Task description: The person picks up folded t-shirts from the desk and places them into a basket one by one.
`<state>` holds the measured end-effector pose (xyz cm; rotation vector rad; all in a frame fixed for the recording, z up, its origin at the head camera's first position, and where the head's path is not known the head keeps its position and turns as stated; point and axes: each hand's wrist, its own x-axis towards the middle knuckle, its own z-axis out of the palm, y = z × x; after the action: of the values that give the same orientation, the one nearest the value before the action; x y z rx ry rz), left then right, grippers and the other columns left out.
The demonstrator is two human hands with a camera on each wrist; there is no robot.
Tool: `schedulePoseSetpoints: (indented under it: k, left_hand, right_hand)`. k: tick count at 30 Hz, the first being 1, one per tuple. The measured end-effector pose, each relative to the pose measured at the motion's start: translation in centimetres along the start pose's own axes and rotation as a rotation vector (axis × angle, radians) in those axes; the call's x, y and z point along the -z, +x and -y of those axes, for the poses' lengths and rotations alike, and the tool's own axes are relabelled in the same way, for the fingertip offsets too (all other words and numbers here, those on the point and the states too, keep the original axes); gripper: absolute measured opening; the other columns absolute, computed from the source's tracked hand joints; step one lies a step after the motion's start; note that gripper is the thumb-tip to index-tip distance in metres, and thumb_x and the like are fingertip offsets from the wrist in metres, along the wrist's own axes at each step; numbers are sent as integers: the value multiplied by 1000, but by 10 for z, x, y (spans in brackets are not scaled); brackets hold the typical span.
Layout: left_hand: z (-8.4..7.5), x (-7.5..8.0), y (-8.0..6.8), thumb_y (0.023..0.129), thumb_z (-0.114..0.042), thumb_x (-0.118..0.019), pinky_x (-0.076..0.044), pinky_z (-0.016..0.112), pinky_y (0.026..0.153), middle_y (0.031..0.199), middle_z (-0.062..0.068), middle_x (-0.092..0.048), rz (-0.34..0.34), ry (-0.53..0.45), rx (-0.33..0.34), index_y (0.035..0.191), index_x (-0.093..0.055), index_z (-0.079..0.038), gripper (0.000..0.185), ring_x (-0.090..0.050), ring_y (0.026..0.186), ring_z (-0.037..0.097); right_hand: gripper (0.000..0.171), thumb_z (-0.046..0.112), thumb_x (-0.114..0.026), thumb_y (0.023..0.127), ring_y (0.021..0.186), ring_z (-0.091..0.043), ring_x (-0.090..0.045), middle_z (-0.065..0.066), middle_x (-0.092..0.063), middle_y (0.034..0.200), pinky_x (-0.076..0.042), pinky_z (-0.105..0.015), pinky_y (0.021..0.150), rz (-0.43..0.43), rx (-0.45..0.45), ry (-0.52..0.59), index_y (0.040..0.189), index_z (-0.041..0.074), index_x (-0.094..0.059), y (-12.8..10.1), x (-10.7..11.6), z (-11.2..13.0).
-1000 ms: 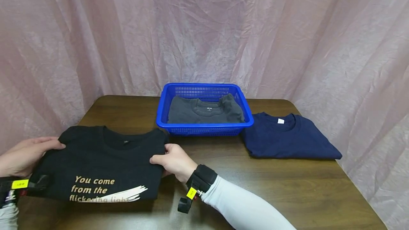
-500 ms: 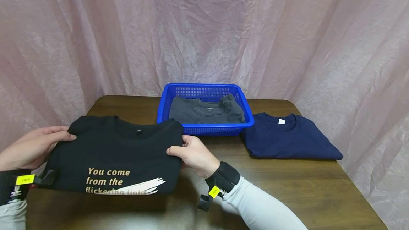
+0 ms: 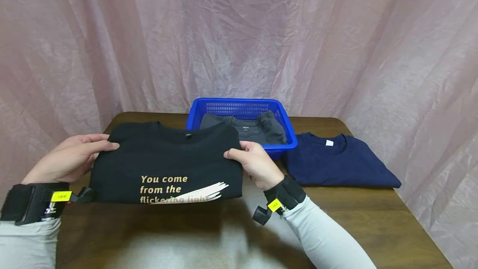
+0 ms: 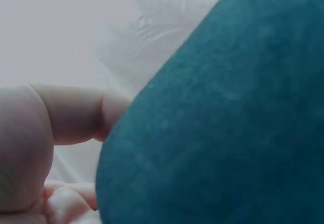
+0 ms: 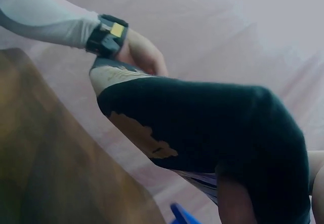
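Hands level above table [image 3: 373, 227] | left hand [image 3: 71, 159], right hand [image 3: 257, 165] each pinch folded black T-shirt [image 3: 168, 161] sides

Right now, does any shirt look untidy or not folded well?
Only the gray shirt in the blue basket: its right side bunches up into a lump. The navy shirt lies flat, and the black shirt looks neatly folded.

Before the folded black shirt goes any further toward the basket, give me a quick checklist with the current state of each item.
1. Left hand grips the black shirt: ok.
2. Right hand grips its other side: ok.
3. Shirt lifted off the table: ok, shadow beneath.
4. Fold holding, print facing up: ok.
5. Blue basket has room: cannot tell; a grey shirt lies inside.
6. Navy shirt lies outside the basket, on its right: ok.
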<state>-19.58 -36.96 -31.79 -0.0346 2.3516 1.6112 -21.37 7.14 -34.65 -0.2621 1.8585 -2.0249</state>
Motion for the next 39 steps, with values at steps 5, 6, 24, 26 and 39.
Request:
schedulePoseSetpoints:
  k: [5, 6, 24, 26, 39]
  left_hand:
    - [-10, -19, 9, 113, -21, -60, -65, 26, 81, 97, -17, -79, -13, -90, -22, 152, -44, -1, 47, -77, 90, 4]
    - [-12, -23, 10, 113, -20, -62, -65, 26, 79, 96, -15, -79, -12, -109, -26, 144, -51, -6, 36, -77, 89, 5]
    - [-45, -87, 41, 107, -17, -73, -64, 24, 72, 87, -10, -77, -5, -239, -108, 117, -69, -14, 11, -74, 75, 6]
    - [-49, -93, 46, 107, -18, -72, -63, 22, 72, 87, -11, -77, -8, -230, -111, 119, -67, -11, 15, -73, 76, 6]
    - [-71, -119, 85, 108, -17, -68, -62, 20, 73, 87, -14, -76, -32, -223, -124, 141, -58, 6, 41, -71, 75, 4]
  right_hand:
    - [22, 13, -70, 100, 69, -11, -78, -1, -83, 88, -59, -22, 55, -53, 5, -27, 118, 0, -72, 1, 20, 5]
    - [21, 14, -71, 100, 67, -11, -78, 0, -83, 86, -57, -22, 53, -62, 7, -34, 117, 1, -72, 1, 24, 6]
    - [15, 16, -66, 105, 75, -15, -82, 0, -83, 90, -68, -32, 68, -182, -40, 10, 116, 7, -70, -6, 87, 20]
    - [14, 17, -66, 105, 74, -14, -82, 0, -83, 88, -68, -31, 67, -198, -46, 7, 114, 8, -71, -6, 94, 21]
    - [11, 16, -65, 104, 67, -10, -78, 4, -78, 79, -65, -25, 63, -261, -40, -13, 99, 14, -74, 10, 126, 30]
